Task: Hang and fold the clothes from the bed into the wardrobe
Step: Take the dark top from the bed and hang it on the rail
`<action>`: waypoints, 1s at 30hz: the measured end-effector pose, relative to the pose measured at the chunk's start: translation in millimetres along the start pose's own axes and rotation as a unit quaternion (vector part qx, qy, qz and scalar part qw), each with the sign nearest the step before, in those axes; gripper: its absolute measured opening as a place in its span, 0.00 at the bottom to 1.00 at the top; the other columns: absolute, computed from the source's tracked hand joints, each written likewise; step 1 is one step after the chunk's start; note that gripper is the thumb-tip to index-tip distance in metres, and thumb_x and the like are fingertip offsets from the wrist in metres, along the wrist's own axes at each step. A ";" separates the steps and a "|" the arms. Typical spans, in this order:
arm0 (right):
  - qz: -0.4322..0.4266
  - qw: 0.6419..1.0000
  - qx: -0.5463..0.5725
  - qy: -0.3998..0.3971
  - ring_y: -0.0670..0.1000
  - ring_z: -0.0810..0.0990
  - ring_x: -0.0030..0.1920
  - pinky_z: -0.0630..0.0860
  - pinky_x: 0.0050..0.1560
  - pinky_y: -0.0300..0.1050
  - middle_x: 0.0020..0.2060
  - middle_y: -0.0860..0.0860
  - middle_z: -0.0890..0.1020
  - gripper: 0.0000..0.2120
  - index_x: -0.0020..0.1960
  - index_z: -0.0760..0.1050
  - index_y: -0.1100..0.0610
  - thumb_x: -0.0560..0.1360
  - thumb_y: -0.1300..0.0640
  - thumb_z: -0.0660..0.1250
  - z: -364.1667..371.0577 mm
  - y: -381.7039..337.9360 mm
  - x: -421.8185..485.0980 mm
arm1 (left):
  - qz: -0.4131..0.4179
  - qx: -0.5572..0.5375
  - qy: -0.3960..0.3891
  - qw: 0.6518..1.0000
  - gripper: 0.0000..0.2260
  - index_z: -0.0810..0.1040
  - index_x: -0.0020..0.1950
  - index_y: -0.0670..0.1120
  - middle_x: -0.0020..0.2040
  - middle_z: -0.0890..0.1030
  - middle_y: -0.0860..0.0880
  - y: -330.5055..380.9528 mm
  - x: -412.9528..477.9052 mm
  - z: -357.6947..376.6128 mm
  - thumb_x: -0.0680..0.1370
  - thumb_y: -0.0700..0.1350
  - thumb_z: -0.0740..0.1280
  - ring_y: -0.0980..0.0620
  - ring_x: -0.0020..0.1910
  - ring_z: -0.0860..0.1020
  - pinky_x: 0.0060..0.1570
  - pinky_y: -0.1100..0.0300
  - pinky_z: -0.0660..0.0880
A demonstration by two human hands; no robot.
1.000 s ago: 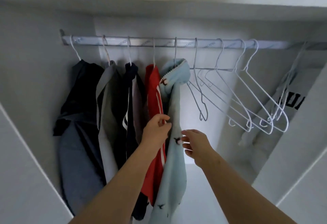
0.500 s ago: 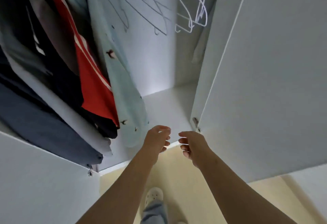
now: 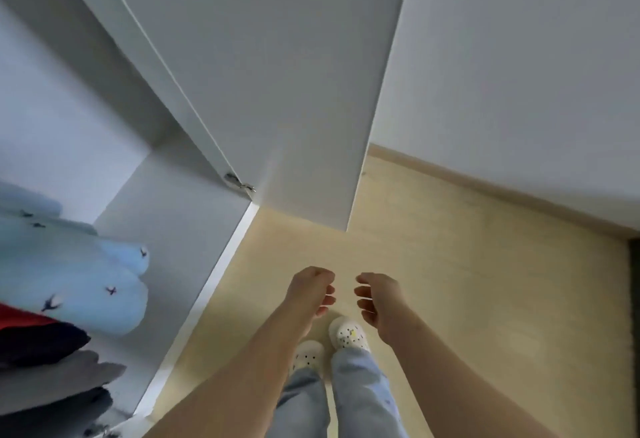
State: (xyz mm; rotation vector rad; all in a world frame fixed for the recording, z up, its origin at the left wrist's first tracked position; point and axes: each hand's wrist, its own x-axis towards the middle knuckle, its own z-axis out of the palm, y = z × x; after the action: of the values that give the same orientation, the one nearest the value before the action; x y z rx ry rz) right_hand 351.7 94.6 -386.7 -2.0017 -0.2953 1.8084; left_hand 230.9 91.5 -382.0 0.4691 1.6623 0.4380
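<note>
I look down at the floor in front of the open wardrobe (image 3: 180, 229). My left hand (image 3: 311, 290) and my right hand (image 3: 377, 299) hang side by side over the floor, fingers loosely curled, holding nothing. At the left edge, inside the wardrobe, hang the bottoms of several garments: a light blue one with small dark birds (image 3: 79, 285), a red one (image 3: 17, 316), a dark navy one (image 3: 41, 340) and grey ones (image 3: 59, 378). The rail, the hangers and the bed are out of view.
The white wardrobe door (image 3: 277, 74) stands open ahead, its hinge (image 3: 239, 182) at the cabinet's corner. A white wall (image 3: 519, 74) with a skirting board runs on the right. The pale yellow floor (image 3: 467, 281) lies below; my feet in white clogs (image 3: 348, 333) stand on it.
My hands let go of the light blue garment and dropped away from the wardrobe. The view swung down and right, from the rail to the floor.
</note>
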 end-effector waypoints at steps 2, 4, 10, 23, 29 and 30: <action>0.009 0.997 0.069 0.030 0.49 0.67 0.27 0.63 0.25 0.37 0.31 0.53 0.73 0.05 0.43 0.73 0.59 0.76 0.60 0.61 -27.2 25.1 -5.7 | 0.003 0.081 -0.038 0.996 0.04 0.75 0.45 0.47 0.37 0.76 0.48 -6.2 -7.9 26.6 0.78 0.42 0.61 0.53 0.32 0.74 0.31 0.63 0.68; 0.023 0.993 0.103 0.049 0.49 0.68 0.27 0.63 0.26 0.38 0.32 0.53 0.74 0.05 0.42 0.73 0.58 0.76 0.60 0.61 -44.0 44.2 -10.7 | 0.005 0.129 -0.053 0.990 0.05 0.74 0.44 0.47 0.37 0.76 0.49 -13.2 -14.4 43.4 0.78 0.42 0.61 0.53 0.32 0.74 0.33 0.63 0.69; 0.038 0.955 0.266 0.123 0.48 0.68 0.26 0.63 0.24 0.35 0.31 0.52 0.74 0.05 0.41 0.72 0.56 0.75 0.61 0.62 -134.2 109.1 -34.1 | 0.044 0.269 -0.120 0.955 0.03 0.74 0.48 0.47 0.37 0.75 0.50 -42.2 -52.4 134.0 0.78 0.43 0.60 0.54 0.32 0.74 0.33 0.64 0.70; 0.034 0.874 0.436 0.213 0.47 0.66 0.24 0.61 0.22 0.31 0.27 0.50 0.71 0.08 0.39 0.70 0.55 0.76 0.62 0.59 -387.4 227.4 -82.6 | 0.051 0.419 -0.240 0.874 0.07 0.72 0.41 0.49 0.34 0.73 0.50 -143.3 -158.6 398.2 0.79 0.43 0.60 0.55 0.29 0.72 0.29 0.66 0.68; 0.042 0.825 0.504 0.253 0.47 0.64 0.22 0.59 0.22 0.31 0.26 0.50 0.69 0.08 0.38 0.69 0.55 0.75 0.63 0.60 -476.6 266.0 -96.5 | 0.058 0.477 -0.274 0.833 0.07 0.71 0.41 0.49 0.33 0.72 0.50 -175.3 -195.9 495.2 0.79 0.42 0.59 0.56 0.27 0.71 0.27 0.67 0.65; 0.043 0.813 0.521 0.256 0.46 0.64 0.20 0.58 0.21 0.30 0.26 0.50 0.69 0.08 0.37 0.68 0.55 0.75 0.63 0.60 -492.8 273.0 -95.5 | 0.065 0.486 -0.283 0.824 0.08 0.71 0.41 0.49 0.33 0.72 0.50 -179.9 -200.6 516.6 0.79 0.42 0.59 0.56 0.27 0.70 0.26 0.67 0.64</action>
State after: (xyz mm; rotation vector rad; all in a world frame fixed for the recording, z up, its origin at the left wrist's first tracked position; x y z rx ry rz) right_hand 790.6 -271.2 -392.2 -1.5321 0.8000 0.9709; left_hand 757.6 -157.7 -381.4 1.3291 1.1535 -0.4895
